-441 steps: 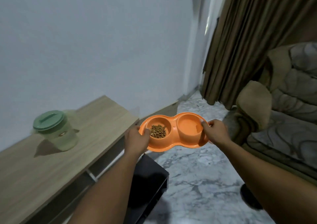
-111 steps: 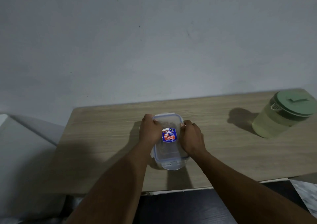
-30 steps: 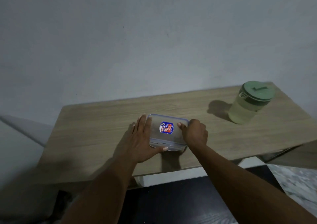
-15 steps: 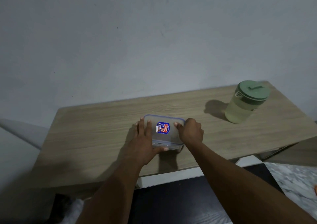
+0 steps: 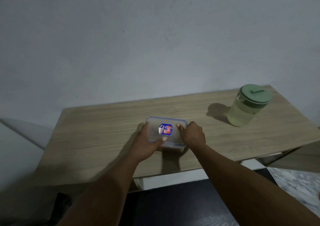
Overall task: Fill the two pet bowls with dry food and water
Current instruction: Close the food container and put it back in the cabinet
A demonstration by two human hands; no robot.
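Note:
A clear food container with a blue-rimmed lid and a blue-red sticker sits on the wooden table. My left hand holds its left front corner, fingers along the left side and thumb over the lid's near edge. My right hand grips its right side, thumb on the lid and fingers curled round the edge. A water pitcher with a green lid stands at the table's far right. Only a thin orange sliver shows at the right edge, low over the floor; I cannot tell what it is.
A pale wall rises right behind the table. Below the table's front edge there is a white shelf edge and a black surface. Marble floor shows at the lower right.
Both hands have stayed on the container over the last second, and it has barely moved on the table. My left thumb now lies further across the lid's near edge.

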